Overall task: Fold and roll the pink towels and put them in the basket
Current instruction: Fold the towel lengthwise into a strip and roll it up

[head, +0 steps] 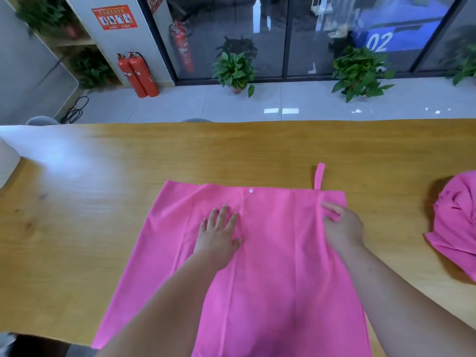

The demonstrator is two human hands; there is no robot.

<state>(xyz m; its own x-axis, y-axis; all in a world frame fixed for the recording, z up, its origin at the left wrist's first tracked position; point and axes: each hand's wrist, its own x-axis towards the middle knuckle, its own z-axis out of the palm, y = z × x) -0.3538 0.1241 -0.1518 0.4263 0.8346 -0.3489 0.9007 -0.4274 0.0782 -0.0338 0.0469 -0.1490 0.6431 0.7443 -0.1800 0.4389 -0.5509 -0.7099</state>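
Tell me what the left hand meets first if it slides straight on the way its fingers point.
Only more of the pink towel under the left hand, then its far hem and bare table; the white snap looks off to the right.

View: one wide-angle camera, worn on the person's head.
Position: above the near edge of the long yellow-brown wooden worktop [257, 150].
Facing: forward and down, across to the far edge; pale tiled floor [257, 99] and dark glass wall [296, 34] beyond.
Nearness: close; left hand [219, 233] and right hand [342, 228] sit mid-frame on the flat pink cloth towel [278, 253], which runs off the bottom.
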